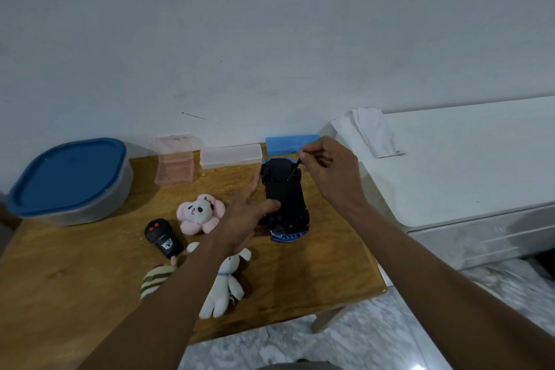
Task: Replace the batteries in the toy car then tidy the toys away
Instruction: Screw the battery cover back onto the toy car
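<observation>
A blue toy car (285, 195) lies upside down on the wooden table (90, 264), its black underside facing up. My left hand (246, 216) holds the car by its left side, thumb pressed on the underside. My right hand (327, 168) pinches a thin black screwdriver (294, 170), whose tip touches the far end of the underside. A black remote control (163, 237) lies left of my left forearm.
A pink flower plush (199, 213), a white bunny plush (223, 285) and a striped plush (156, 279) lie near the front. A blue-lidded tub (72, 177), a pink box (175, 164), a clear case (231, 155) and a blue case (288, 143) stand along the wall. A white bench (465, 165) is on the right.
</observation>
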### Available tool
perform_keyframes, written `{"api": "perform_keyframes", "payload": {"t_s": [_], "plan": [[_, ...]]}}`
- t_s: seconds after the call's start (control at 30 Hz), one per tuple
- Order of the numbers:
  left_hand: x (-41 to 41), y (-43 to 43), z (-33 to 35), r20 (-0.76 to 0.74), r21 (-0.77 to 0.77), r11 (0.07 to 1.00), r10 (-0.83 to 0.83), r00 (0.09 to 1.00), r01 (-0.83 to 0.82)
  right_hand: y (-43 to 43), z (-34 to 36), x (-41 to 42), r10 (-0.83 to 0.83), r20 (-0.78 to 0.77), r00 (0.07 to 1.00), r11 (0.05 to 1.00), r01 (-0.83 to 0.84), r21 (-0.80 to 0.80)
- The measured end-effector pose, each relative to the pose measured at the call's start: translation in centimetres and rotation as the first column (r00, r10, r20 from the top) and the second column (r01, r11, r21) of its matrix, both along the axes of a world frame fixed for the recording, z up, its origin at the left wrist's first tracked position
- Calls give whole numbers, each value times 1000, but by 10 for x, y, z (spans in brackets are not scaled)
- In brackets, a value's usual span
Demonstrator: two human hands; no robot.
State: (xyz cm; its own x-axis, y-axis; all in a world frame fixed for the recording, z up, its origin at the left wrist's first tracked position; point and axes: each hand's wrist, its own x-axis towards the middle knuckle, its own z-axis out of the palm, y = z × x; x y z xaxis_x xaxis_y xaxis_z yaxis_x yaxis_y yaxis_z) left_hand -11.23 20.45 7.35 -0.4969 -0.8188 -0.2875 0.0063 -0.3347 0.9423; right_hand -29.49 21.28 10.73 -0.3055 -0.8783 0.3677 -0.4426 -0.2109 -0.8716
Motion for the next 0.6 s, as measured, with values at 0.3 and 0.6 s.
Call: {"api": "perform_keyframes", "payload": {"t_s": [0.3, 0.6], "plan": [[-2, 3, -1, 0, -13, 1000, -10, 1000, 10, 6, -2, 2, -14, -95, 995, 997, 6, -82], [-7, 3, -6, 11, 4, 1000, -12, 1000, 12, 8, -3, 7, -44, -205, 978, 984, 7, -175]]}}
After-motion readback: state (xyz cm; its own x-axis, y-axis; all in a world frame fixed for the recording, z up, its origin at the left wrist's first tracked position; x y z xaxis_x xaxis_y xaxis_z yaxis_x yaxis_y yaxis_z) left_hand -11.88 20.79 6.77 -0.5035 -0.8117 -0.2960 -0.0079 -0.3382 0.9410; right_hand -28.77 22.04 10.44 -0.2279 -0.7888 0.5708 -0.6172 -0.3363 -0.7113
